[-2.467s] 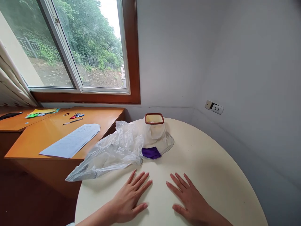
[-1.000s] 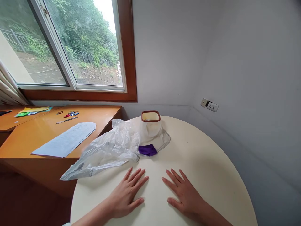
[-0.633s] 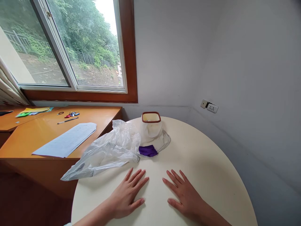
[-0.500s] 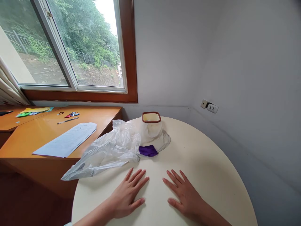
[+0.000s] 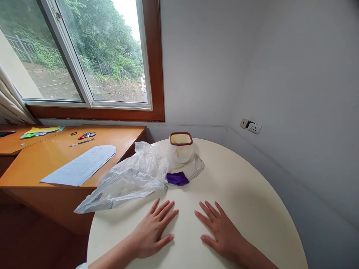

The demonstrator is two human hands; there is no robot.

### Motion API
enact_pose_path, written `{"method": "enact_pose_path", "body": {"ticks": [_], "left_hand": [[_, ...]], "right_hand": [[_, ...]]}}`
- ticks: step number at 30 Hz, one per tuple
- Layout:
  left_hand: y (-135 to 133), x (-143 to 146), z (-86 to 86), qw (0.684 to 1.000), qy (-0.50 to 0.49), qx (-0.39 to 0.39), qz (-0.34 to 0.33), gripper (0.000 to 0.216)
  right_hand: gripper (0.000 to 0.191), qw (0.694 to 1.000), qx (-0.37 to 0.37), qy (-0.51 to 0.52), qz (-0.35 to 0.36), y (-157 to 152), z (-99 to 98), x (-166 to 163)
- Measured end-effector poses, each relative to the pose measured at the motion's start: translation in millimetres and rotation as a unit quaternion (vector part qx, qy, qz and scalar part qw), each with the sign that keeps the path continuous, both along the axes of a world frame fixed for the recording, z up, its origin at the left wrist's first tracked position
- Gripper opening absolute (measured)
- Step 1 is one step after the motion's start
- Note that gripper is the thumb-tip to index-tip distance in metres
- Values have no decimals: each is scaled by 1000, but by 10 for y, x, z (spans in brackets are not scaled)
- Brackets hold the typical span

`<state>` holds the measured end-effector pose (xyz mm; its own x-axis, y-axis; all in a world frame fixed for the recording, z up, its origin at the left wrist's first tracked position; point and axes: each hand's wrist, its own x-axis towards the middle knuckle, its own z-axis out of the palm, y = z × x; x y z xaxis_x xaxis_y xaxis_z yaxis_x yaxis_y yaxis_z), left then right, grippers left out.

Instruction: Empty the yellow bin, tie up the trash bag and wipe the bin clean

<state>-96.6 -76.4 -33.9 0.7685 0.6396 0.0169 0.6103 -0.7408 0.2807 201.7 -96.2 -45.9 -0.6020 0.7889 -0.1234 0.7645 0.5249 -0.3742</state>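
My left hand (image 5: 154, 228) lies flat on the round cream table (image 5: 241, 179), fingers spread and nothing in it. Across from it my right hand (image 5: 217, 229) rests the same way, palm down and holding nothing. Beyond my fingertips is a folded purple cloth (image 5: 177, 178), lying at the edge of a crumpled clear plastic bag (image 5: 131, 183). Farther back stands a small cream container with a brown rim (image 5: 181, 144), its lower part wrapped in the thin plastic. What is inside the container is too small to make out.
To the left an orange wooden desk (image 5: 123, 134) adjoins the table. On it are stapled-looking papers (image 5: 81, 166), a pen (image 5: 82, 142), keys (image 5: 86, 135) and colored sheets (image 5: 42, 130). A wall socket (image 5: 254, 127) is at right, a window (image 5: 112, 56) behind.
Both hands stay flat in place on the table. The whole view has shifted very slightly; nothing has been moved.
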Motion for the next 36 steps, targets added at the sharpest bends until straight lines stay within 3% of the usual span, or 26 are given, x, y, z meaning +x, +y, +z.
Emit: {"method": "enact_pose_path", "body": {"ticks": [14, 31, 36], "left_hand": [[11, -8, -72, 1000, -4, 7, 4, 64], [3, -10, -51, 999, -14, 32, 6, 64], [-9, 7, 17, 1000, 3, -3, 4, 62]], "right_hand": [[59, 1000, 2, 2, -4, -3, -12, -3], [59, 1000, -4, 5, -9, -14, 6, -11], [59, 1000, -7, 3, -9, -12, 10, -14]]}}
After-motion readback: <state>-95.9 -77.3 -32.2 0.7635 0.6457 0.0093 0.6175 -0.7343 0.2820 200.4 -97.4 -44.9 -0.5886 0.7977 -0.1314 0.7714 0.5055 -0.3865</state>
